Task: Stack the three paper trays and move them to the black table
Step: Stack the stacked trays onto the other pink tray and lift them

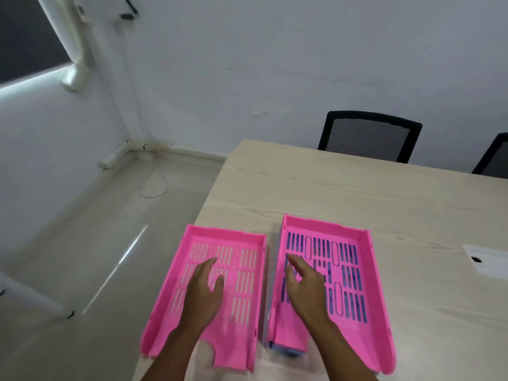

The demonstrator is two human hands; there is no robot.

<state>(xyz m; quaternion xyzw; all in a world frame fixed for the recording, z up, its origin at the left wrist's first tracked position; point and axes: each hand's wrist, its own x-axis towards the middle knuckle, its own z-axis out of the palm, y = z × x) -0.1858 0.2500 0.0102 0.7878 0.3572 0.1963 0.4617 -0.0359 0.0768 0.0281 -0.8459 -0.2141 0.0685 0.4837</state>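
Observation:
Two pink slotted paper trays lie side by side at the near left corner of a light wooden table (357, 193). The left pink tray (247, 303) overhangs the table's left edge a little. The right pink tray (365, 270) sits on top of a blue tray (286, 351), whose colour shows through the slots and at the near lower edge. My left hand (204, 290) hovers over the left tray, fingers apart, holding nothing. My right hand (305, 281) is over the right tray's left part, fingers spread, empty. No black table is in view.
Two black mesh-backed chairs (368, 136) (494, 160) stand at the table's far side. A white sheet with a dark mark (486, 259) lies at the table's right edge. The grey floor (96, 243) stretches to the left, with a cable on it near the wall corner.

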